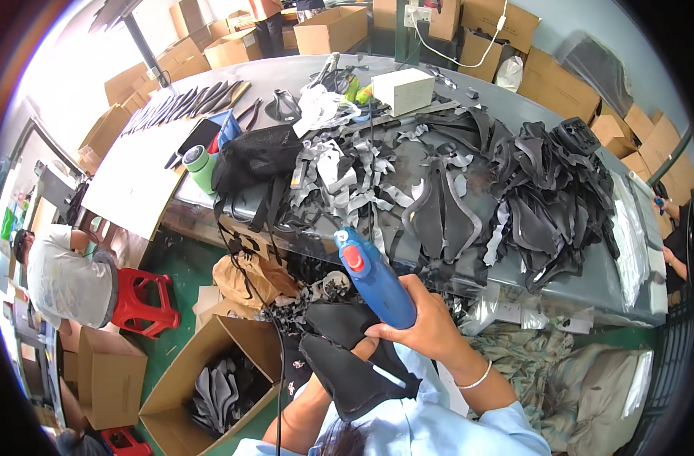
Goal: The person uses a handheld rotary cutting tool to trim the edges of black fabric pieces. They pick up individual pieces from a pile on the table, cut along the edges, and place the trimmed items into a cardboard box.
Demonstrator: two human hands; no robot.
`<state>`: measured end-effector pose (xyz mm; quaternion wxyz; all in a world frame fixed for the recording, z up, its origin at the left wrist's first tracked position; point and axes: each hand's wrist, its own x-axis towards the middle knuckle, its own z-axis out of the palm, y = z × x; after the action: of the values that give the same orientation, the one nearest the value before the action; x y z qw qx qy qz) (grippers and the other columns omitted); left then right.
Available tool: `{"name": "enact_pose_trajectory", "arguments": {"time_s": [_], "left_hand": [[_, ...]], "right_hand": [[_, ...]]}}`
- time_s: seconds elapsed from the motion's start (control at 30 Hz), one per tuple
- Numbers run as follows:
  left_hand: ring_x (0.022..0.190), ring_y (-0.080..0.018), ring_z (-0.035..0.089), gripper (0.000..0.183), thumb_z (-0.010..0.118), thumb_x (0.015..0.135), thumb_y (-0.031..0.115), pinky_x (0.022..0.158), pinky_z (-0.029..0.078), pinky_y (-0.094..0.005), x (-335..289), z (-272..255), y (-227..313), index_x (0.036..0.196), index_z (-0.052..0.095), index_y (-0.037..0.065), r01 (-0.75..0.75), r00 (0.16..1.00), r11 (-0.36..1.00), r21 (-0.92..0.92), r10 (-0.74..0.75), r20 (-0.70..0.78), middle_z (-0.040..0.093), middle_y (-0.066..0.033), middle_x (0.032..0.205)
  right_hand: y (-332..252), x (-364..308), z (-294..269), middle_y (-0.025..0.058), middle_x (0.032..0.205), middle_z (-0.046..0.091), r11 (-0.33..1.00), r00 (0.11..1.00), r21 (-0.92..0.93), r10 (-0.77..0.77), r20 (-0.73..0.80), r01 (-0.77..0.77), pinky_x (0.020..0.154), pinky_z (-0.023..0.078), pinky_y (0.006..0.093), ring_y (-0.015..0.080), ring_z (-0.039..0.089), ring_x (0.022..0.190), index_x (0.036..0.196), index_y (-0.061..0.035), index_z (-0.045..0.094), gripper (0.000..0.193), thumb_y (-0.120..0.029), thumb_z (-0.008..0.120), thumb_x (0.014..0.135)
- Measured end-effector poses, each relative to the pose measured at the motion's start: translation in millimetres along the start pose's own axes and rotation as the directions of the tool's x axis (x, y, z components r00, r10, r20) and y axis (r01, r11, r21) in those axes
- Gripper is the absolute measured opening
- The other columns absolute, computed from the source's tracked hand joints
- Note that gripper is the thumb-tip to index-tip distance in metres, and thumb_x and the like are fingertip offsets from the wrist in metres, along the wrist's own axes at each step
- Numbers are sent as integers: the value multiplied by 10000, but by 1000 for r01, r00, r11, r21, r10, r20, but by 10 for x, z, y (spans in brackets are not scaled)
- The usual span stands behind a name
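My right hand (430,327) is wrapped round a blue handheld power tool (381,285) with a red button, its head pointing up and away toward the bench. Low in front of me, my left hand (366,347) grips a black saddle-shaped cover (350,372). Most of that hand is hidden beneath the cover, with some fingers showing through its central gap. The tool's rear end is just above the cover. On the bench edge beyond lies another black saddle-shaped piece (443,216) with a grey rim.
Grey offcuts (347,178) litter the bench (484,186), with a heaped pile of black covers (544,197) at right. A black bag (255,159) and green bottle (200,167) stand left. Below is an open carton (160,410) of black pieces. A person (69,270) sits by a red stool (143,300).
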<state>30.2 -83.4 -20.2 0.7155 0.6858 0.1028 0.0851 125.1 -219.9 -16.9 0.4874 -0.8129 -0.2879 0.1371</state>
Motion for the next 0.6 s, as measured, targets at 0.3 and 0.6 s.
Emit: {"name": "enact_pose_trajectory", "arguments": {"time_s": [0.3, 0.6], "left_hand": [[833, -130, 564, 252, 601, 794, 19, 731, 464, -282, -118, -44, -137, 1045, 601, 2, 25, 999, 995, -94, -29, -40, 610, -53, 922], [902, -137, 567, 259, 604, 844, 93, 795, 455, -286, -116, -133, 17, 1086, 605, -1, 144, 990, 986, 81, -144, -4, 624, -67, 986]], "right_hand": [[15, 3, 53, 144, 807, 626, 940, 944, -173, -315, -99, 295, 660, 505, 344, 273, 656, 722, 1041, -26, 495, 548, -176, 814, 621], [-127, -61, -5, 132, 785, 611, 991, 994, 90, -95, -61, 100, 670, 488, 319, 246, 633, 702, 1008, -23, 509, 459, -95, 744, 620]]}}
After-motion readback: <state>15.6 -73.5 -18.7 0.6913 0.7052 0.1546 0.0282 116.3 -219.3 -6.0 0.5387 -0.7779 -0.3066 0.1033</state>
